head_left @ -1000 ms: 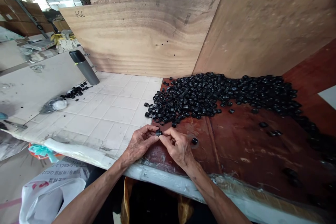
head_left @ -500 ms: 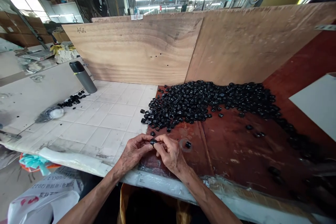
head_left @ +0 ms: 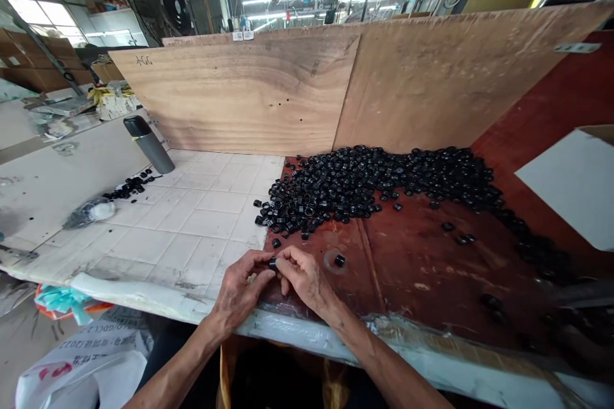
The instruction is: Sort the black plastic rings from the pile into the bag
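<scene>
Between the fingertips of both hands is a small black ring-shaped part (head_left: 273, 263), mostly covered by the fingers. My left hand (head_left: 244, 284) pinches it from the left, thumb and forefinger closed. From the right, my right hand (head_left: 303, 275) grips it too, with its fingers bent. Just beyond the fingertips lies a loose black part (head_left: 276, 243). Another black part (head_left: 339, 261) rests to the right of my right hand, by a clear round disc (head_left: 330, 262). A wide heap of black ring parts (head_left: 345, 182) spreads behind the hands.
A grey flask (head_left: 152, 146) leans in view at the back left. Near it are a plastic bag (head_left: 86, 212) and a small pile of black bits (head_left: 132, 185). Wooden boards (head_left: 240, 96) wall off the back. A white box (head_left: 570, 185) stands at right.
Both hands stay together around the small black part, with the fingers slightly shifted and the part turned. The whole view has moved a little.
</scene>
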### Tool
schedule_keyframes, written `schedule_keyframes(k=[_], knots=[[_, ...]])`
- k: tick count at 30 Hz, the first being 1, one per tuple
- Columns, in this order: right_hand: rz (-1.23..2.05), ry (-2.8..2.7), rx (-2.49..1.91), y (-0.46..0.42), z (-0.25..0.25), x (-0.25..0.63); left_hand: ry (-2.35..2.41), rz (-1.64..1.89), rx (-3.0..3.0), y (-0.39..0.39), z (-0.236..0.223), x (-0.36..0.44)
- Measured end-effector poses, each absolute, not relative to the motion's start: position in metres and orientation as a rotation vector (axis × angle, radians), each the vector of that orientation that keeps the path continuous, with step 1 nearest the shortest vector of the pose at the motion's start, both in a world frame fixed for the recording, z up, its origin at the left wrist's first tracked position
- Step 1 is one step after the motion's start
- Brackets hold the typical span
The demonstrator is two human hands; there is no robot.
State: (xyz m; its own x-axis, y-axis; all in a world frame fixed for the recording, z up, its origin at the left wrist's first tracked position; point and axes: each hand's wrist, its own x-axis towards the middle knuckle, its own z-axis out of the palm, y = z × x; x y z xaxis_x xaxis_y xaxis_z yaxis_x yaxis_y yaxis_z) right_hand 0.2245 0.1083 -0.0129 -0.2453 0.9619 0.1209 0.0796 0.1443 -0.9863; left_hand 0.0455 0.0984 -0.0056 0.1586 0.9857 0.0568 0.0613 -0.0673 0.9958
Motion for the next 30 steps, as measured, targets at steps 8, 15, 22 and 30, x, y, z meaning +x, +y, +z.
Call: schedule_keyframes(k=[8,15,22,30], knots=[[1.250,-1.506,-1.023,0.108,-0.019,0.222,1.145,1.110,1.342,0.094,-0.010,0.046],[1.749,-1.352,-0.926,0.108,-0.020,0.224,1.134,1.086,2.122,0.074,0.002,0.034],[0.457,-1.935,-1.013,0.121,-0.030,0.222,1.031,0.481,2.054,0.099,0.041,0.026],[0.243,-2.018,-1.221,0.134,-0.052,0.229,1.303,0.862,2.311,0.188,-0.031,0.063]])
